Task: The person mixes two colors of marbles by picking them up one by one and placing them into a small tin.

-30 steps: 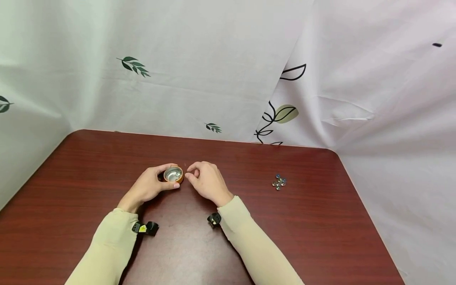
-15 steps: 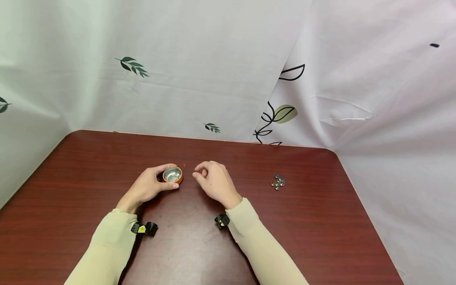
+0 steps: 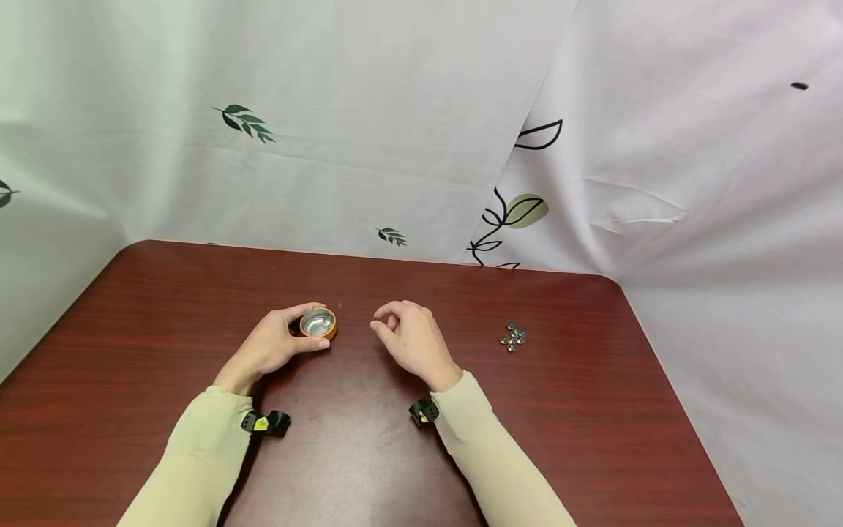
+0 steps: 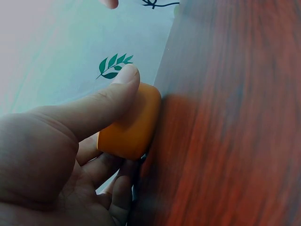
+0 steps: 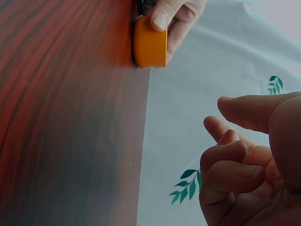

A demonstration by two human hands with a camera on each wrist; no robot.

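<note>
A small round orange tin point(image 3: 332, 331) with a silvery inside stands upright on the table, its top uncovered. My left hand point(image 3: 268, 344) grips it from the left, thumb on the near side and fingers round the far side. In the left wrist view the thumb lies along the orange wall point(image 4: 129, 125). Whether anything lies inside is hard to tell through the glare. To the right of the tin, apart from it, my right hand point(image 3: 415, 340) hovers with loosely bent fingers. Its thumb and index finger are spread, with nothing between them in the right wrist view.
Several small shiny glass gems point(image 3: 512, 337) lie clustered on the right part of the dark red-brown wooden table point(image 3: 342, 454). A white leaf-patterned cloth point(image 3: 316, 176) hangs behind and beside the table. Black wrist cameras sit at both sleeves.
My right hand has moved away from the tin toward the right, and its thumb and index finger have parted a little. The left hand and the tin stay in place.
</note>
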